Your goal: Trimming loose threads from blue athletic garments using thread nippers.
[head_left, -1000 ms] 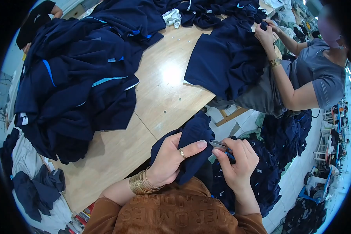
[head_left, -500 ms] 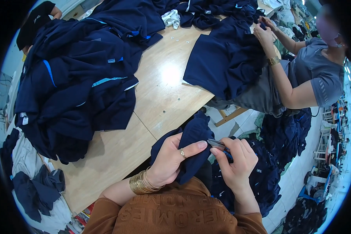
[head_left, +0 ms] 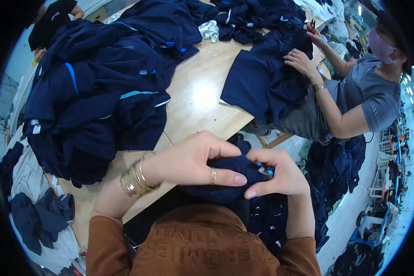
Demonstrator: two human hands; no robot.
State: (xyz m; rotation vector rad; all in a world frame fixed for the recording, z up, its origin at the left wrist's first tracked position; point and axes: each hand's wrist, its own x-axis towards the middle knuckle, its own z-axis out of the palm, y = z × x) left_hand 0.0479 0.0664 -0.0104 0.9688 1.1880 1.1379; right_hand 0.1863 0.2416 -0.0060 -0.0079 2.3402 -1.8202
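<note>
Just beyond the table's near edge, my left hand (head_left: 193, 158) is closed on a dark navy garment (head_left: 230, 164), its thumb lying over the cloth. My right hand (head_left: 287, 172) curls around small thread snips (head_left: 266, 170) with blue on them; most of the tool is hidden in the palm. The right thumb and forefinger tips are at the garment's right side, and I cannot tell whether they pinch the cloth.
A large heap of navy garments (head_left: 96, 92) covers the left of the wooden table (head_left: 188, 101). At right, a masked co-worker (head_left: 354, 92) handles another navy garment (head_left: 257, 83) and holds red-handled snips (head_left: 312, 27). More navy clothes (head_left: 336, 161) lie low at right. Another person (head_left: 53, 23) stands far left.
My left hand has swung up and over the garment, wrist raised. The snips' blades, pointed at the cloth before, are now tucked in my right palm. The co-worker's hands have moved apart.
</note>
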